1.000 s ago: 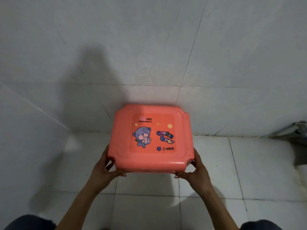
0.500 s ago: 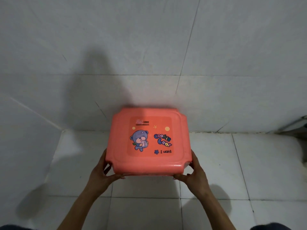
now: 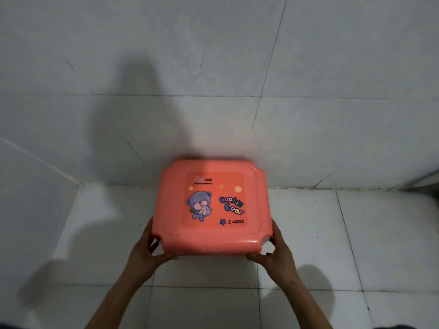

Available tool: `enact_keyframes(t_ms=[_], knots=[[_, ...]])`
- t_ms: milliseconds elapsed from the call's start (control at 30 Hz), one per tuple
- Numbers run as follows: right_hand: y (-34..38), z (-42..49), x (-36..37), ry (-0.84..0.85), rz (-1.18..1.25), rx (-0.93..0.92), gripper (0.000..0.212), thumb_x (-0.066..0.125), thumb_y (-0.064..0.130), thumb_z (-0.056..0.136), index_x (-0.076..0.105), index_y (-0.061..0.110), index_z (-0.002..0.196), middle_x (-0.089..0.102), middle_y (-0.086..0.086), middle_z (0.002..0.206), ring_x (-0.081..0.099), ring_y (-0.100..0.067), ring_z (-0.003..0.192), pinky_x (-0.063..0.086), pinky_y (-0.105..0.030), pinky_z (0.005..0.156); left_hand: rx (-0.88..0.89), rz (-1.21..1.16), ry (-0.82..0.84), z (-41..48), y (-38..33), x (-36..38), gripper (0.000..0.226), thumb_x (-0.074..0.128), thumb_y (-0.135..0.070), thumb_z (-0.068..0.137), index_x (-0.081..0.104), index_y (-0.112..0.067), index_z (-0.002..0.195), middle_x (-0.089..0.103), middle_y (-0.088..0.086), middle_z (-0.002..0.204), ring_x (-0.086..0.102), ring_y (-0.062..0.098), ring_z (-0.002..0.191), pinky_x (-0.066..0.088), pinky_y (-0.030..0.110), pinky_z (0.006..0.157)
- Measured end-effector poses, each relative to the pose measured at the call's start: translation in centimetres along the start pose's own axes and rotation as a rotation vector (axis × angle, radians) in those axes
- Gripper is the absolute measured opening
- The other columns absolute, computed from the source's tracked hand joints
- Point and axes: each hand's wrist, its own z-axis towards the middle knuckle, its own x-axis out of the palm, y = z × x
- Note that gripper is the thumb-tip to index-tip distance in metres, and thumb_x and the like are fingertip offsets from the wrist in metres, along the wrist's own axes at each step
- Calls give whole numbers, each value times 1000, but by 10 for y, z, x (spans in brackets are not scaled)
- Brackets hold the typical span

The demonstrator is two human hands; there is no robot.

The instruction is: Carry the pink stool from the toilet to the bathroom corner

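The pink stool (image 3: 251, 205) has a square seat with a cartoon bear sticker that reads "cookie bear". I see it from above, seat up, in front of the tiled back wall. My left hand (image 3: 145, 254) grips its near left corner and my right hand (image 3: 275, 254) grips its near right corner. The legs are hidden under the seat, so I cannot tell whether they touch the floor.
White tiled floor (image 3: 308, 245) spreads around the stool. The back wall (image 3: 213, 79) stands just behind it, and a side wall (image 3: 28, 198) meets it at the left, forming the corner (image 3: 79, 185). A dark fixture edge (image 3: 427, 179) shows at far right.
The stool has moved slightly lower and closer to the back wall, with both hands still on it. The fixture at the right has slid almost out of view.
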Motion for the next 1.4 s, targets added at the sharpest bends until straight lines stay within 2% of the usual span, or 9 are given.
enact_keyframes(t_ms=[233,433,667,867,1000,1100,1200,1300,1400], knots=[[-16,10,1,11,10,5,94,82,9,60,28,42,129,54,13,115,54,0,94,51,-10,65,-6,58,8,6,15,11,99,80,-44,34,27,-71,114,48,-26,118,52,-20,100,44,32,98],[-27,15,2,14,17,33,98,82,11,61,27,34,139,53,15,116,52,4,94,46,-12,64,6,60,-16,7,21,20,98,77,-44,36,26,-70,116,53,-10,121,52,13,113,42,37,101],[-37,12,4,6,-20,43,99,82,14,62,24,35,139,52,14,115,48,-7,101,46,-28,83,9,119,-74,0,29,27,95,74,-49,38,20,-80,109,52,-2,127,49,14,115,39,27,94],[-33,10,3,13,-47,40,94,82,13,63,21,51,123,49,30,103,52,9,86,44,-8,59,15,274,-71,-3,28,26,110,88,-27,50,19,-36,136,48,-1,136,45,12,116,39,30,92],[-29,9,1,37,-98,44,93,80,15,65,17,57,119,47,34,106,55,2,91,42,-14,71,-7,350,-56,-2,29,26,108,86,-19,56,21,-18,142,44,5,142,45,14,121,39,31,94],[-23,6,-4,76,-146,89,102,78,14,68,10,32,142,41,14,133,46,-13,119,42,-27,90,-63,354,-54,-4,22,25,117,86,-21,54,12,-13,144,29,10,151,35,23,135,33,37,106],[-12,1,-12,71,-217,111,95,64,5,77,1,19,146,18,-2,155,31,-24,138,41,-39,103,-90,431,-5,-8,7,24,128,86,-34,53,-1,-13,144,6,14,156,18,29,142,24,40,111],[7,-4,-18,-12,-226,91,84,52,-7,78,10,18,146,20,-5,155,25,-23,141,32,-41,111,-47,504,4,-13,-13,20,143,54,-88,35,4,-10,144,3,17,156,14,31,142,24,42,111],[34,-9,-25,-70,-264,41,74,50,-6,82,17,15,145,22,-5,155,22,-22,142,24,-36,115,-8,525,-3,-14,-40,16,142,37,-93,32,8,-10,144,3,18,155,14,34,142,22,43,113]])
